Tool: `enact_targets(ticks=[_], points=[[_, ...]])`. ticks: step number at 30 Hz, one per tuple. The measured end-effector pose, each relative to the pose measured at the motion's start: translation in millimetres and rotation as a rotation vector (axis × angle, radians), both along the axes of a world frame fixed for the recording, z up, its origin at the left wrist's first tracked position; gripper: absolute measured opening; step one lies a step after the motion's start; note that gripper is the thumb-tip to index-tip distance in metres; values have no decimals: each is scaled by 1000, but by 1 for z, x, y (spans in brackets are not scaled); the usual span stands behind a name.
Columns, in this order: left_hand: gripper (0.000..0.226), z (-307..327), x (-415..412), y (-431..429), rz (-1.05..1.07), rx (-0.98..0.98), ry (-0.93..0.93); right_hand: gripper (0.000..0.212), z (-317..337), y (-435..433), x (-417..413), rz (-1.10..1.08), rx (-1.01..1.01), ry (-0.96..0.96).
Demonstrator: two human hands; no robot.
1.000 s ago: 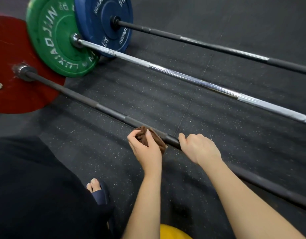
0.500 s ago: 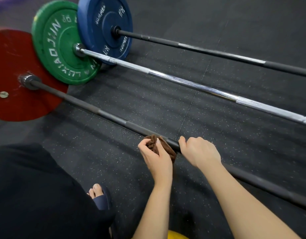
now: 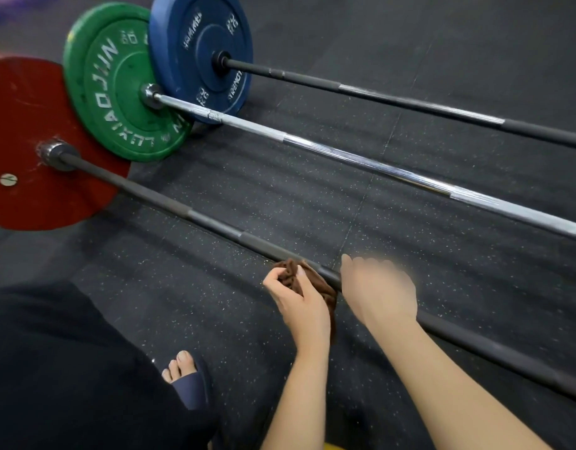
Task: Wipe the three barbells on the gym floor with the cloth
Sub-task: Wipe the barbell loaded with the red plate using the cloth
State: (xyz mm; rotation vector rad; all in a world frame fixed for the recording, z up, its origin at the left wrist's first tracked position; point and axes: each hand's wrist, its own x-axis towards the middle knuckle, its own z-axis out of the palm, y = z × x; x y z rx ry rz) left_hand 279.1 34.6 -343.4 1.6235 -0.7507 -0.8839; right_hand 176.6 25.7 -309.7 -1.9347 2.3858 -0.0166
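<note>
Wiping the nearest barbell (image 3: 215, 224) looks to be the step in hand. The left hand (image 3: 296, 300) has its fingers and thumb curled round a bunched brown cloth (image 3: 324, 289) and holds it against the dark shaft, roughly midway along the visible length. The right hand (image 3: 377, 293) sits over the same shaft just beside the cloth, on the side away from the red plate (image 3: 36, 125). It is blurred, so it cannot be told whether its fingers close round the bar.

To do this well, the cloth should probably wrap the shaft all the way round rather than ride on top. It should travel in long strokes, with firmer pressure over the rougher grip sections, while the other hand steadies the bar against rolling.

The bar lies on the floor (image 3: 280, 196), its long axis running from the red plate at upper left down to lower right. The chrome barbell (image 3: 377, 164) and the far barbell (image 3: 410, 103) lie roughly parallel beyond it, touched by neither hand.
</note>
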Motion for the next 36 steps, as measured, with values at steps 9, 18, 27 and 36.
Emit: enact_targets(ticks=[9,18,27,36], points=[[16,-3,32,-23,39,-24,-17,57,0,-1,-3,-12,39,-79],[19,0,15,-13,21,2,20,59,3,-5,-2,1,74,-82],[16,0,35,-23,18,-33,-70,63,10,0,-2,-6,134,-72],[14,6,14,-14,41,1,-63,61,13,-2,0,-5,133,-58]])
